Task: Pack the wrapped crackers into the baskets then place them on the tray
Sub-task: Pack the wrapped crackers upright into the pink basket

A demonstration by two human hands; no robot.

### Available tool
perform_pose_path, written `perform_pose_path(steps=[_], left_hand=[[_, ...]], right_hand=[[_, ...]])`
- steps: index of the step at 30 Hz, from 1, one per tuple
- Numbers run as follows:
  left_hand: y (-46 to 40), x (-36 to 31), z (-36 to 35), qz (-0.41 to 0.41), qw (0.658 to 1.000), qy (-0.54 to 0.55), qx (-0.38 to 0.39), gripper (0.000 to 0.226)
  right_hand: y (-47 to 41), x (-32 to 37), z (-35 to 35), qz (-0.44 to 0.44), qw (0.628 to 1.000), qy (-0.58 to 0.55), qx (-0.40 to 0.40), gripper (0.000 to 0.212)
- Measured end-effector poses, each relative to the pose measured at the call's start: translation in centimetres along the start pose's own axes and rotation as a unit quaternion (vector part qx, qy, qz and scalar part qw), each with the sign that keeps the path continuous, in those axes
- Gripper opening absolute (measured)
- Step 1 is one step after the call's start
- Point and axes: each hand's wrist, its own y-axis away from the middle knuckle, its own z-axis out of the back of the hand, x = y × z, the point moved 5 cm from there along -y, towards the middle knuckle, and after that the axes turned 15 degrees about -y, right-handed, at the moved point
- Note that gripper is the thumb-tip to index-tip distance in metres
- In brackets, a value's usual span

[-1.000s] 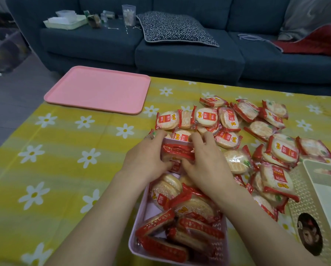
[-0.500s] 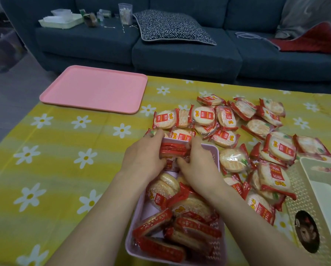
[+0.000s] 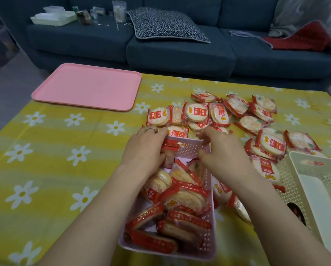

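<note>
A pink basket stands on the table in front of me, holding several wrapped crackers in red and clear wrappers. My left hand grips a small upright stack of crackers at the basket's far left corner. My right hand hovers over the far right corner with relaxed fingers, holding nothing. A pile of loose wrapped crackers lies beyond and to the right of the basket. The pink tray sits bare at the table's far left.
A cream basket stands at the right edge, with crackers against its side. The table wears a yellow daisy-print cloth. Behind it is a blue sofa carrying a cushion, a red cloth and small containers.
My right hand has let go of the cracker stack and moved right, off it. My left hand still holds the stack at the basket's far end.
</note>
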Motion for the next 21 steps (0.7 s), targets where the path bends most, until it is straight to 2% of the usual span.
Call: perform_pose_path(steps=[5,8,11,17,21], left_hand=[[0.0,0.2,-0.1,-0.003,1.000,-0.013,0.009,0.062],[0.0,0.1,-0.1,0.000,1.000,-0.020,0.010,0.062],[-0.1,0.1,-0.1,0.000,1.000,-0.024,0.010,0.063],[-0.1,0.1,-0.2,-0.010,0.999,-0.029,0.015,0.069],[0.0,0.0,0.8,-0.022,0.997,0.057,0.036,0.088]], right_hand=[[0.8,0.0,-1.6,0.021,0.988,0.133,0.073,0.029],[1.0,-0.1,-2.5,0.020,0.981,0.165,0.096,0.028],[0.9,-0.1,-2.7,0.016,0.985,0.149,0.089,0.026],[1.0,0.9,-1.6,0.013,0.998,0.045,0.044,0.022],[1.1,1.5,0.3,-0.001,1.000,-0.020,0.005,0.014]])
